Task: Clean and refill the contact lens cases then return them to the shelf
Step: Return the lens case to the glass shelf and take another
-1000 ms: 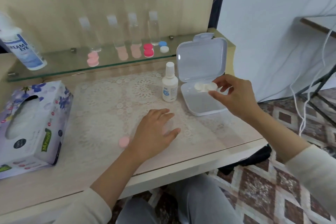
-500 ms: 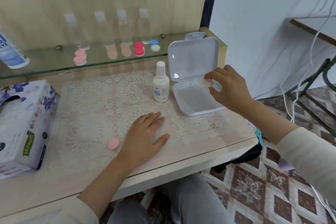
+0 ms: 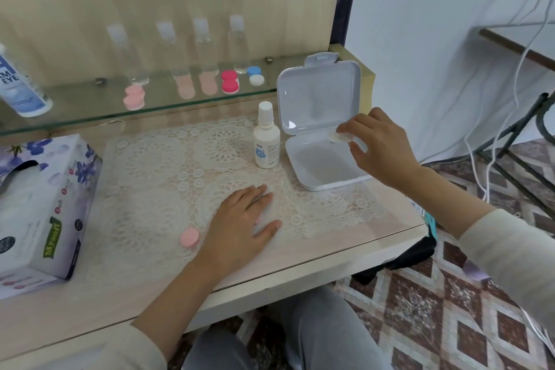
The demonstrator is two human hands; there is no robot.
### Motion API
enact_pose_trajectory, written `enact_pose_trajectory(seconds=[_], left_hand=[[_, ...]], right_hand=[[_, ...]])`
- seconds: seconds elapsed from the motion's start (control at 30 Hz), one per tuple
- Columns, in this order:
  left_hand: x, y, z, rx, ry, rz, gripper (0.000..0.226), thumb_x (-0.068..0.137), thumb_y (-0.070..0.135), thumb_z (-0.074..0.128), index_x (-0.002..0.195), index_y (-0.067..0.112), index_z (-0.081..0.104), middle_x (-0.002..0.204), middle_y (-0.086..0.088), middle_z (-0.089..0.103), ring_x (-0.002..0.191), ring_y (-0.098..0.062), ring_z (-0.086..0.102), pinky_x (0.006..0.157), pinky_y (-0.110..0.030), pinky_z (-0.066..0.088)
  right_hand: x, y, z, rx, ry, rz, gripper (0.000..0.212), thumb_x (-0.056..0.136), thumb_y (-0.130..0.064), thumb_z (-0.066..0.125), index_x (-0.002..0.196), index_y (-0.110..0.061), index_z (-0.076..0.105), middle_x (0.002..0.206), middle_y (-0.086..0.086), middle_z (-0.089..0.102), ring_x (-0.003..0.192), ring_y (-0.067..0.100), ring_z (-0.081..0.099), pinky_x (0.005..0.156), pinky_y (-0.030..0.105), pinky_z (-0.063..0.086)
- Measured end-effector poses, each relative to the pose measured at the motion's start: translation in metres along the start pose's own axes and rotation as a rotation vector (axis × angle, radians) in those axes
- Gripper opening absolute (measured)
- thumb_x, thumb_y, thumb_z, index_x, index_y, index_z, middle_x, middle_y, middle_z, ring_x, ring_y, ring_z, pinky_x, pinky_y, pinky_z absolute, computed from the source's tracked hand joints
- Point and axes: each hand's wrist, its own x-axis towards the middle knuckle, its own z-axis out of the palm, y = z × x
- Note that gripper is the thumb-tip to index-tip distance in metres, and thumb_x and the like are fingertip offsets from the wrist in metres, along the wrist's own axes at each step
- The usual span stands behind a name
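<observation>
Right hand (image 3: 381,147) shifted up-frame, grip pinching white lens case (image 3: 338,137) above open box (image 3: 318,171); left hand (image 3: 243,225) stays flat on worktop (image 3: 345,237).

Cream sleeves (image 3: 510,252), grey trousers (image 3: 318,336)

Shelf (image 3: 75,112) ran along the back, above the table (image 3: 90,303). On it: big bottle (image 3: 21,90) far left, row of small bottles (image 3: 204,48) behind, lens cases (image 3: 230,82) just in front of them. Mat (image 3: 156,165) mid-table, tissue box (image 3: 45,207) beside it at left. Dropper bottle (image 3: 266,141) stood at the mat's back, just left of the open box (image 3: 324,165), lid upright behind the tray. Right hand (image 3: 381,147) pinched the held case (image 3: 339,137) over the tray's back right corner. Left hand (image 3: 240,225) lay flat on the mat's front, loose cap (image 3: 189,237) just left of it.
</observation>
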Motion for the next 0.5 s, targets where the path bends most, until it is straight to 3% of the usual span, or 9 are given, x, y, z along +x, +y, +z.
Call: enact_pose_trajectory(seconds=[0.2, 0.33, 0.5], left_hand=[[0.0, -0.001, 0.001, -0.003, 0.002, 0.005, 0.077, 0.078, 0.069, 0.021, 0.134, 0.022, 0.045, 0.144, 0.009, 0.037, 0.135, -0.012, 0.028, 0.11, -0.024, 0.012], [0.002, -0.002, -0.002, -0.144, 0.001, -0.012, 0.088, 0.075, 0.079, 0.009, 0.131, 0.023, 0.048, 0.137, 0.019, 0.034, 0.13, -0.002, 0.026, 0.11, -0.021, 0.014], [0.007, -0.002, -0.018, -0.345, 0.013, -0.085, 0.043, 0.094, 0.044, 0.042, 0.125, 0.018, 0.055, 0.132, 0.015, 0.045, 0.123, -0.002, 0.034, 0.104, -0.016, 0.02]], right_hand=[[-0.002, 0.002, 0.001, -0.002, 0.012, 0.023, 0.034, 0.059, 0.011, 0.074, 0.086, -0.007, 0.068, 0.078, 0.006, 0.067, 0.063, 0.028, 0.051, 0.052, 0.022, 0.037], [-0.005, -0.001, 0.002, 0.07, 0.03, 0.13, 0.027, 0.064, -0.002, 0.079, 0.088, -0.005, 0.066, 0.079, 0.007, 0.067, 0.067, 0.026, 0.051, 0.053, 0.024, 0.038], [-0.003, -0.019, -0.001, 0.28, 0.068, 0.282, 0.024, 0.069, -0.019, 0.075, 0.087, -0.004, 0.067, 0.079, 0.007, 0.061, 0.068, 0.012, 0.044, 0.059, 0.02, 0.035]])
